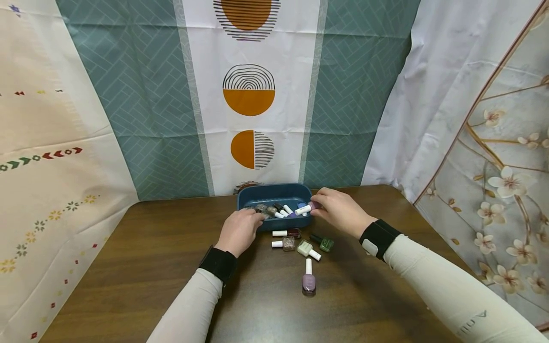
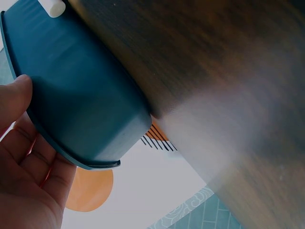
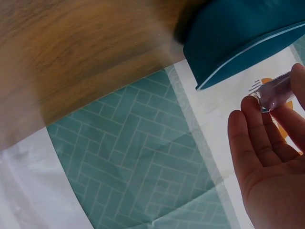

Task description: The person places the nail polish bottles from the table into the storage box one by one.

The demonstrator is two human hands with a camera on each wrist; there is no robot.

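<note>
A dark blue tray (image 1: 274,193) stands at the table's far edge with several nail polish bottles lying in it. My right hand (image 1: 318,206) hovers over the tray's right end and pinches a lilac nail polish bottle (image 1: 305,208) with a white cap. In the right wrist view that glass bottle (image 3: 277,91) sits at my fingertips (image 3: 248,107). My left hand (image 1: 256,218) rests at the tray's front left rim, fingertips next to a grey glitter bottle (image 1: 261,208). The left wrist view shows a bare palm (image 2: 24,167) beside the tray wall (image 2: 81,90).
Loose bottles lie on the brown table (image 1: 141,267) in front of the tray: a dark red one (image 1: 288,233), a glittery one (image 1: 284,244), a pale green one (image 1: 308,249), a dark green one (image 1: 322,243) and a mauve one (image 1: 309,278). Patterned curtains hang behind.
</note>
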